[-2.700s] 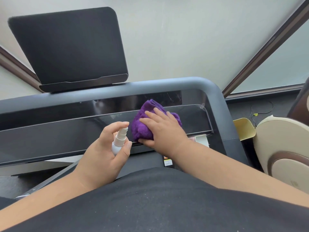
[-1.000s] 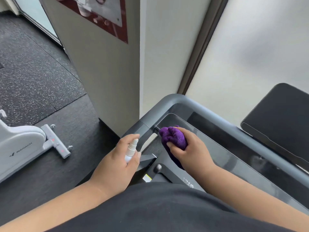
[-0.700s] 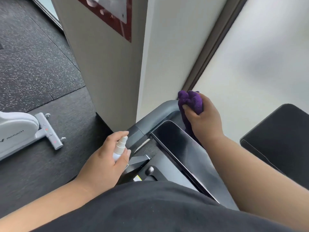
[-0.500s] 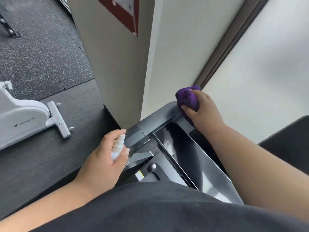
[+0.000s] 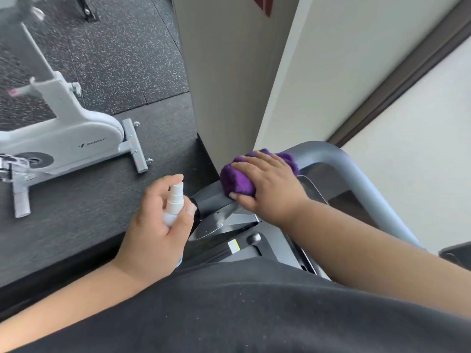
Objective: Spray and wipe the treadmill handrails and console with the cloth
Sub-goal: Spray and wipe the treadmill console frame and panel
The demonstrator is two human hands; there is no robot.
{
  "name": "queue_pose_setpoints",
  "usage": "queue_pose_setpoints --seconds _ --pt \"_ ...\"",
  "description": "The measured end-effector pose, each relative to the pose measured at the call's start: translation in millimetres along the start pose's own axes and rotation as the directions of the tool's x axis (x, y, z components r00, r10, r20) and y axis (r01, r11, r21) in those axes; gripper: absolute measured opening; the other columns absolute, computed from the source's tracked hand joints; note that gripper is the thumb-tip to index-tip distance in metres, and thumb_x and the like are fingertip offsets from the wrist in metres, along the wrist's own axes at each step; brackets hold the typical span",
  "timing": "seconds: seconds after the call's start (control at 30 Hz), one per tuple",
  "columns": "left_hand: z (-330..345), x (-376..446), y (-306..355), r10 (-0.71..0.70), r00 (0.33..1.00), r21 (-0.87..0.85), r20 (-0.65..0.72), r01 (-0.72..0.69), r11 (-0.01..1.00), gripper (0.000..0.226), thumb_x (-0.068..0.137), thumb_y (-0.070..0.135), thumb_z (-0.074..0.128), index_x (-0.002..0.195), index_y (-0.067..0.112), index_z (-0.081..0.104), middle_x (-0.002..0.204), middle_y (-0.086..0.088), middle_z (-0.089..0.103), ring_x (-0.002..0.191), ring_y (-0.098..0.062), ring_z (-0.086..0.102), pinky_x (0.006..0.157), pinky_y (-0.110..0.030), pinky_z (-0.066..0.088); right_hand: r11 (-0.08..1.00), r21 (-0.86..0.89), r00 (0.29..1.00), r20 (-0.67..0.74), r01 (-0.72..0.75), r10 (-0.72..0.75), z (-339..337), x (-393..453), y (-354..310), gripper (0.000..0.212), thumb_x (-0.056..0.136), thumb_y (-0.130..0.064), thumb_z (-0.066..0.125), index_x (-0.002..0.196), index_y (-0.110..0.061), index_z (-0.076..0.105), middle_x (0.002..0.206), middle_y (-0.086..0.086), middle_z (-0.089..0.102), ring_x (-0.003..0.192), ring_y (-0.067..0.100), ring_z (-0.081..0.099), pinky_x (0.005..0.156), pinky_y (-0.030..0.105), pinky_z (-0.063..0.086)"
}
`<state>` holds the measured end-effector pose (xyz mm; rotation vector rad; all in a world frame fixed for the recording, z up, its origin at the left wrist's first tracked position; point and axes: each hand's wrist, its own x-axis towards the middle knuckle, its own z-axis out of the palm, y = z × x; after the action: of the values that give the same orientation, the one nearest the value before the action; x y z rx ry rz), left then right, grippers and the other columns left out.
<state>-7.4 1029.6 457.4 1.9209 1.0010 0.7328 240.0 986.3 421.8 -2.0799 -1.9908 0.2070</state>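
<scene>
Head view: right hand [image 5: 270, 184] clutching purple cloth [image 5: 235, 179] hides handrail [image 5: 354, 174] bend; left hand [image 5: 155, 225] grips half-hidden spray bottle [image 5: 174, 200]; exercise bike [image 5: 63, 138] cropped.

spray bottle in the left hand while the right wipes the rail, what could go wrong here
The left hand holds the spray bottle with its nozzle near the right hand; an accidental press might mist that hand, not the handrail. The bunched purple cloth covers little rail, so the underside may go unwiped.
</scene>
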Motion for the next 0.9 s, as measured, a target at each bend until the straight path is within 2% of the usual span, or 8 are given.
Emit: queue_pose_setpoints --seconds 0.17,0.3,0.37,0.43,0.53,0.67,0.77,0.9 --pt "-3 -1 -3 0.003 1.000 0.017 0.002 -0.003 1.000 0.044 0.084 0.047 0.052 0.119 0.065 0.032 0.094 0.000 0.063 0.084 -0.020 0.067 0.076 -0.047 0.055 0.981 -0.063 0.983 0.050 0.181 -0.178 32 11 -54 0.068 0.076 -0.063 0.065 0.133 -0.026 0.060 0.134 0.000 0.062 0.128 0.030 0.053 0.111 0.047 0.034" --pt "1 0 -5 0.032 0.999 0.053 0.042 -0.034 0.998 0.044 0.086 0.044 0.053 0.120 0.064 0.032 0.093 0.005 0.064 0.080 -0.018 0.067 0.074 -0.042 0.054 0.968 -0.041 0.968 0.032 0.249 -0.248 25 7 -21 0.067 0.081 -0.057 0.068 0.136 -0.022 0.057 0.138 0.003 0.059 0.129 0.028 0.052 0.111 0.046 0.037" --pt "3 0 -8 0.062 0.995 0.050 0.073 -0.065 0.997 0.049 0.088 0.036 0.056 0.121 0.062 0.032 0.092 0.010 0.064 0.079 -0.013 0.067 0.075 -0.032 0.052 0.991 -0.019 0.991 0.010 0.136 -0.136 10 2 15 0.067 0.083 -0.059 0.067 0.138 -0.021 0.055 0.139 0.003 0.058 0.131 0.027 0.051 0.114 0.045 0.035" --pt "5 1 -9 0.074 0.992 0.026 0.097 -0.077 0.997 0.049 0.088 0.035 0.056 0.122 0.060 0.031 0.094 0.013 0.064 0.078 -0.012 0.067 0.073 -0.026 0.051 0.998 -0.019 0.998 -0.027 -0.051 0.051 -12 -7 58 0.066 0.084 -0.056 0.067 0.139 -0.021 0.053 0.141 0.003 0.056 0.134 0.025 0.048 0.117 0.041 0.030" --pt "9 1 -10 0.077 0.989 -0.016 0.123 -0.076 0.997 0.043 0.086 0.044 0.051 0.123 0.056 0.032 0.092 0.012 0.064 0.074 -0.014 0.066 0.069 -0.031 0.052 0.940 -0.036 0.940 -0.059 -0.340 0.337 -42 -22 108 0.063 0.087 -0.051 0.066 0.142 -0.026 0.049 0.145 0.000 0.052 0.134 0.024 0.046 0.114 0.034 0.029" --pt "8 2 -11 0.099 0.986 -0.016 0.131 -0.097 0.995 0.043 0.087 0.044 0.050 0.125 0.054 0.032 0.092 0.012 0.063 0.076 -0.014 0.066 0.071 -0.033 0.052 0.881 -0.023 0.878 -0.095 -0.473 0.469 -43 -20 112 0.054 0.090 -0.050 0.059 0.139 -0.031 0.049 0.143 -0.001 0.053 0.130 0.025 0.047 0.110 0.035 0.033" --pt "4 0 -13 0.090 0.988 0.008 0.125 -0.092 0.996 0.044 0.087 0.045 0.051 0.125 0.057 0.032 0.091 0.010 0.063 0.080 -0.016 0.066 0.075 -0.041 0.054 0.921 -0.046 0.917 -0.125 -0.388 0.380 -25 -14 74 0.059 0.086 -0.056 0.057 0.138 -0.028 0.053 0.144 0.000 0.053 0.138 0.025 0.041 0.117 0.039 0.026" --pt "1 -4 -13 0.063 0.990 0.060 0.123 -0.071 0.996 0.044 0.085 0.049 0.051 0.122 0.062 0.032 0.096 0.002 0.063 0.082 -0.019 0.067 0.076 -0.046 0.054 0.997 -0.021 0.997 -0.020 -0.069 0.069 14 1 -22 0.068 0.080 -0.069 0.053 0.136 -0.029 0.056 0.141 -0.001 0.056 0.136 0.030 0.044 0.116 0.050 0.027"
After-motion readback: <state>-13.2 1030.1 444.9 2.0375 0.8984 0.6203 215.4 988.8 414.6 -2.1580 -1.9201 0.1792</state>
